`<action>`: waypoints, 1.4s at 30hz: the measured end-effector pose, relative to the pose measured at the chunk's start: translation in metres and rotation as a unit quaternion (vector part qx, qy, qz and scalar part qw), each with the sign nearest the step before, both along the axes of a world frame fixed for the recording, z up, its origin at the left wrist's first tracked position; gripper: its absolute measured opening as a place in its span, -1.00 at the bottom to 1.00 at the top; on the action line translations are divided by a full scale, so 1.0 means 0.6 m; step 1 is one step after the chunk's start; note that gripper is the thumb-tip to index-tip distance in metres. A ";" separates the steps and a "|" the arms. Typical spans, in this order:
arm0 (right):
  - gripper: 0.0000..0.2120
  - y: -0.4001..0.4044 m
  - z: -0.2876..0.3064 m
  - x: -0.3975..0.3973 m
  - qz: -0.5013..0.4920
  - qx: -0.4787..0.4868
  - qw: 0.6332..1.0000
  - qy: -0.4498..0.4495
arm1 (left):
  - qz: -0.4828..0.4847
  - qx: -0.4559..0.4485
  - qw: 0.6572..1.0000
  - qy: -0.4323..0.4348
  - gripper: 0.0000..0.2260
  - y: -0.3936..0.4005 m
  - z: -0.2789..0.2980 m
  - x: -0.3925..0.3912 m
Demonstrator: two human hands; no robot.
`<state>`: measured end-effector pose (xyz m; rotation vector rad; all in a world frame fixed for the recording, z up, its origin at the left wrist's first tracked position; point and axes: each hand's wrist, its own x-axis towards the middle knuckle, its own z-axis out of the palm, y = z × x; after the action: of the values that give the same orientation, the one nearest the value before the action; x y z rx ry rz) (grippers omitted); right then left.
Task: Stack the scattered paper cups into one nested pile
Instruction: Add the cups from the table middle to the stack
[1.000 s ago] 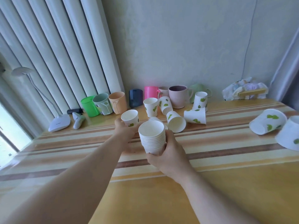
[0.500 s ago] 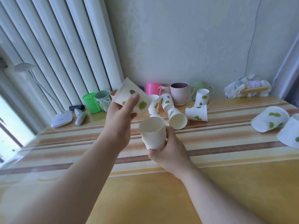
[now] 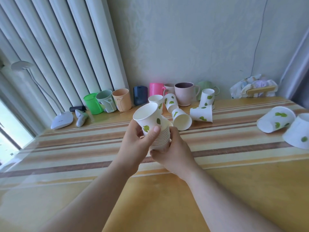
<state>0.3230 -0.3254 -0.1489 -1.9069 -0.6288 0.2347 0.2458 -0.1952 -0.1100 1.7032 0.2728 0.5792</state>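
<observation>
Two hands are engaged above the middle of the striped table (image 3: pixel 217 148): the nested pile (image 3: pixel 161 139) is gripped from below by the right hand (image 3: pixel 173 153), while a leaf-printed paper cup (image 3: pixel 148 118) is pinched, tilted, by the left hand (image 3: pixel 135 144) at the pile's mouth, partly inserted; loose cups (image 3: pixel 181 118) are scattered toward the far edge

2 bare forearms, no sleeves visible up to frame edge. Left hand (image 3: pixel 133 144) & right hand (image 3: pixel 175 158) were bare too: no gloves, rings, watch or bands. Thumbnail on left was short, unpainted.
</observation>
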 end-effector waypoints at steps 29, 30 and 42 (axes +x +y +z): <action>-0.06 0.077 0.038 0.057 -0.108 -0.223 0.962 -0.112 | 0.088 0.137 0.980 0.116 -0.54 0.075 -0.062 -0.060; -0.05 0.085 0.041 0.060 -0.121 -0.265 0.947 -0.136 | 0.087 0.136 0.980 0.112 -0.54 0.076 -0.062 -0.061; -0.45 0.029 0.016 0.048 -0.162 -0.076 0.970 -0.163 | 0.071 0.164 0.979 0.100 -0.56 0.070 -0.062 -0.061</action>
<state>0.3516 -0.3080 -0.1391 -2.1835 -0.5140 -0.2516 0.2095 -0.1532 -0.1474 2.0794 0.4661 0.5811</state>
